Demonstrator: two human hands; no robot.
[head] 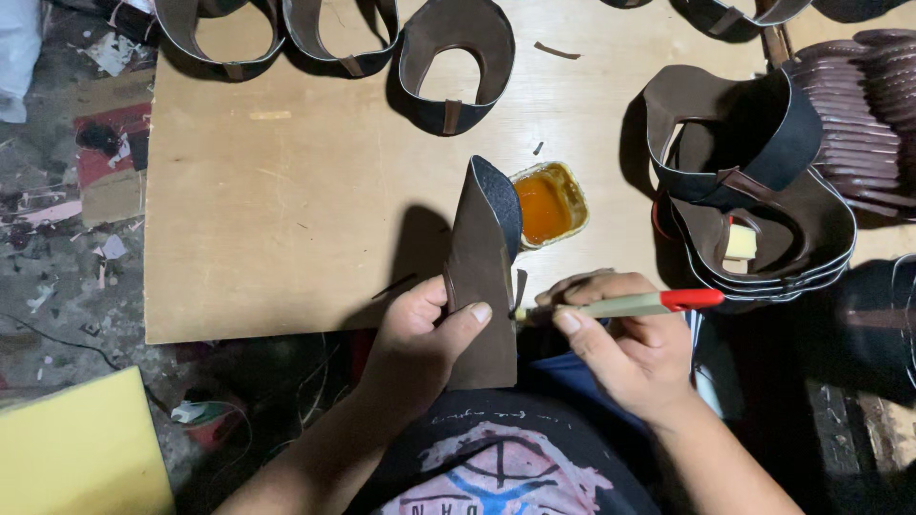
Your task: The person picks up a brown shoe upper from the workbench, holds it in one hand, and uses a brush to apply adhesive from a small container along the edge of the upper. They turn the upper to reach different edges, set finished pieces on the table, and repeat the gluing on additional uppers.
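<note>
My left hand grips a folded brown leather shoe upper, held upright at the near edge of a wooden board; its outer face is dark and textured. My right hand holds a brush with a pale handle and red end, its tip touching the upper's right edge. A small tub of orange glue sits on the board just behind the upper.
Several curved leather uppers lie along the board's far edge. A pile of uppers is stacked at right, beside a stack of dark soles. The floor at left is littered with scraps; a yellow sheet lies bottom left.
</note>
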